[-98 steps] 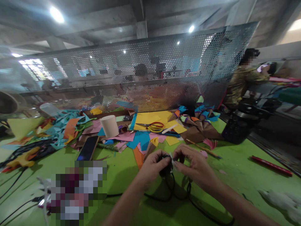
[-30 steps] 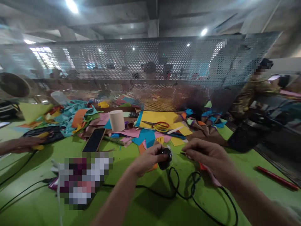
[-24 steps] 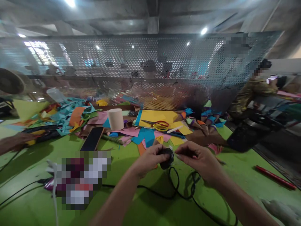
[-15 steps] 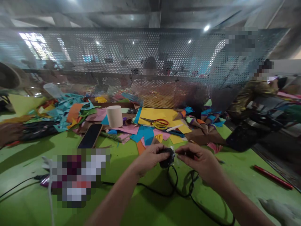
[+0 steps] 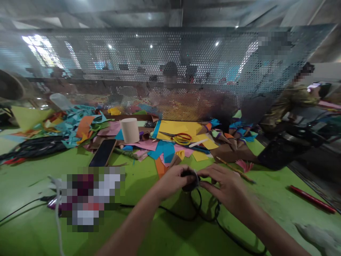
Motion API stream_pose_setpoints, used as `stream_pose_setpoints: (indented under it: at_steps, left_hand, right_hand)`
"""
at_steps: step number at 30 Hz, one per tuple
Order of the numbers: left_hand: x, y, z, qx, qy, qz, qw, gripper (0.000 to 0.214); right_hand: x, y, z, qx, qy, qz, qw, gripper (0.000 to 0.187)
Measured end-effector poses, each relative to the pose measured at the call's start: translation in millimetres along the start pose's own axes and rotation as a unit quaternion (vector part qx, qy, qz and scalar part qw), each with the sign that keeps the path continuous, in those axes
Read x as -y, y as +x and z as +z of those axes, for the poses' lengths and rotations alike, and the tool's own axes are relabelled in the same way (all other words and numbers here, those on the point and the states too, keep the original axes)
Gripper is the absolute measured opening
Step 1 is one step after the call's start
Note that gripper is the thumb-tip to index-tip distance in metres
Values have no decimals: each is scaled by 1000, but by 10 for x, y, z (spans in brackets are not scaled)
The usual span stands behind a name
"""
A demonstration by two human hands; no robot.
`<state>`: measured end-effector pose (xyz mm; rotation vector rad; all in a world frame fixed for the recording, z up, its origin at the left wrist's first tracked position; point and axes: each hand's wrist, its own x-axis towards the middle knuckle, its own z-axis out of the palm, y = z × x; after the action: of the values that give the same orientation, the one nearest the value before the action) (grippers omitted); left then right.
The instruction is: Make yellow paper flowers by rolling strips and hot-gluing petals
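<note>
My left hand (image 5: 173, 181) is closed around a dark round object (image 5: 189, 182), thumb across its near face. A thin pale, shiny edge shows on the object's right side. My right hand (image 5: 222, 181) has its thumb and forefinger at that edge, touching it from the right. The fingers partly hide the object, so its exact kind is unclear. A black cable (image 5: 183, 217) loops on the green table right below the hands. It rises towards the object, but whether the two are joined cannot be made out.
Past the hands lie scissors (image 5: 181, 138), coloured paper scraps (image 5: 167, 153), a cream cup (image 5: 129, 131) and a phone (image 5: 103, 153). A pencil (image 5: 236, 170) and a red pen (image 5: 312, 199) are on the right. A perforated metal screen (image 5: 138, 64) stands behind. A person (image 5: 287, 99) is at far right.
My right hand has moved slightly left, its fingertips now meeting the object's edge. The clear film that stuck out there is now flatter against the object. My left hand keeps its hold.
</note>
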<state>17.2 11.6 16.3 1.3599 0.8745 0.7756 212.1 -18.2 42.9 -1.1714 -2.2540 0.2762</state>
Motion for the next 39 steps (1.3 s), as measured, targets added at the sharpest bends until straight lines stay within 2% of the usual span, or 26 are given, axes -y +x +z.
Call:
stream_pose_setpoints:
  at_steps: [9,16,18,21,24,26,28,33,39]
  left_hand:
    - [-37,-19,6,9,-37,-22,999,31]
    - [-31,-34,32,13,-34,-24,999,32]
    - [-37,-42,38,20,-35,-21,999,32]
    - [-57,-55,28,24,-34,-11,999,31]
    - [-84,-66,-5,13,-30,-7,999,29]
    - [-102,-70,-29,3,-31,-13,999,29]
    - [-111,-71,-47,-1,-34,-21,999,30]
    - [-62,-48,-50,10,-8,-20,1000,32]
    - [36,-14,5,28,88,9,996,33]
  right_hand:
    - [58,-35,64,-11,-132,-61,989,16]
    - [40,-54,159,-36,-169,-44,984,14]
    - [44,-42,143,-37,-132,-8,991,12]
    - [40,-9,100,-17,0,70,997,9]
    - [12,23,66,12,131,127,983,8]
    - [-11,34,53,25,149,138,979,10]
    - [-29,34,46,28,113,124,985,10]
    - [-26,-13,73,25,-10,26,999,11]
    - [-3,-68,164,-14,-144,-71,987,15]
